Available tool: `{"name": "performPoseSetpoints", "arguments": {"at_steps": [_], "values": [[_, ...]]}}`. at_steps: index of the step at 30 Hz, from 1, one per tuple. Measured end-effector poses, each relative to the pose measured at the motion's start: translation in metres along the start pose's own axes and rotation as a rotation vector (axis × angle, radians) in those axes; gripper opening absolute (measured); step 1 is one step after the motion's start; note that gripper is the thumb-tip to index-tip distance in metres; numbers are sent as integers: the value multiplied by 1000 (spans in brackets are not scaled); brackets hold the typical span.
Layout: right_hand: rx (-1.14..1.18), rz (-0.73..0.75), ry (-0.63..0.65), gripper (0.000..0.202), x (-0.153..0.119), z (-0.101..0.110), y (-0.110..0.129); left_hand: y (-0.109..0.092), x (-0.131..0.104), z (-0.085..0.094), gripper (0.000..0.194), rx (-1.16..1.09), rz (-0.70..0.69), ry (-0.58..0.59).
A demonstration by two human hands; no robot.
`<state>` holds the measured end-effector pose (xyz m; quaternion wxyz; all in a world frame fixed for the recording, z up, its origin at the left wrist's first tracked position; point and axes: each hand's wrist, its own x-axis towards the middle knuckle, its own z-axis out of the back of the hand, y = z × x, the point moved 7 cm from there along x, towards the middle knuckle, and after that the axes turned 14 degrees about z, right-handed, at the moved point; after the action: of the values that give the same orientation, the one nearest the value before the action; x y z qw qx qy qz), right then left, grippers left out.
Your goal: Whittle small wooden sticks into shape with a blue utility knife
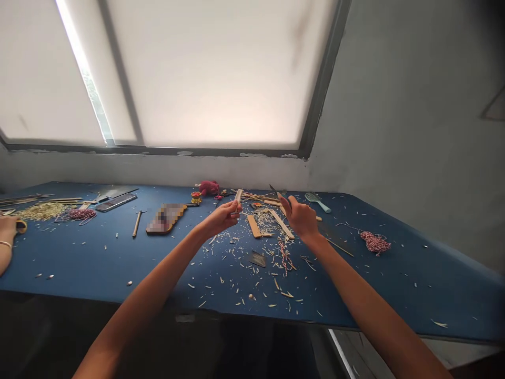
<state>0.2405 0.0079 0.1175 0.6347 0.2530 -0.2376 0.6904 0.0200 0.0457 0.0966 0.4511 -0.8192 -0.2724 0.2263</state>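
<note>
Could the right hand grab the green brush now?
Probably yes: the brush lies close by, with nothing seen between them. But the right hand holds a knife, which it might have to put down.

Left arm [158, 284], bare — reaching in past the near edge of the table [430, 284], forearm slanting inward, left hand [225, 217] raised over the table's far half, fingers curled and thumb drawn in as a pinch. Right arm [355, 287], bare — crossing the same edge, forearm also slanting inward, right hand [303, 216] over the far half, fingers folded in a grip, thumb extended; hands apart, roughly level.
</note>
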Motion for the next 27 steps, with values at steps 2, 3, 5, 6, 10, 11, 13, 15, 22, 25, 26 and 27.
{"name": "performPoseSetpoints", "arguments": {"at_steps": [2, 3, 5, 6, 10, 11, 13, 15, 22, 25, 26, 27], "values": [[7, 69, -43, 66, 0, 6, 21, 7, 4, -1, 17, 54, -34, -28], [16, 102, -61, 65, -2, 9, 30, 10, 5, -1, 18, 61, -48, -41], [43, 170, -69, 62, -7, 12, 44, 14, 8, 0, 17, 33, -58, -50], [57, 205, -61, 61, -10, 12, 51, 17, 10, 1, 16, 6, -54, -46], [88, 333, 13, 60, -19, 2, 78, 26, 11, -4, 14, -45, 2, -9], [88, 349, 33, 61, -21, -1, 83, 28, 11, -5, 14, -41, 18, -5], [82, 365, 62, 61, -22, -6, 89, 32, 9, -8, 14, -30, 50, 1], [71, 363, 70, 62, -22, -8, 91, 34, 8, -10, 16, -25, 70, 3], [82, 357, 61, 63, -23, -7, 93, 37, 9, -9, 22, -65, 87, -22], [68, 350, 61, 64, -23, -7, 93, 39, 9, -8, 21, -73, 79, -32], [62, 344, 61, 65, -23, -7, 92, 39, 9, -8, 20, -73, 75, -35], [57, 341, 60, 66, -22, -7, 91, 40, 9, -8, 20, -73, 69, -38]]}}
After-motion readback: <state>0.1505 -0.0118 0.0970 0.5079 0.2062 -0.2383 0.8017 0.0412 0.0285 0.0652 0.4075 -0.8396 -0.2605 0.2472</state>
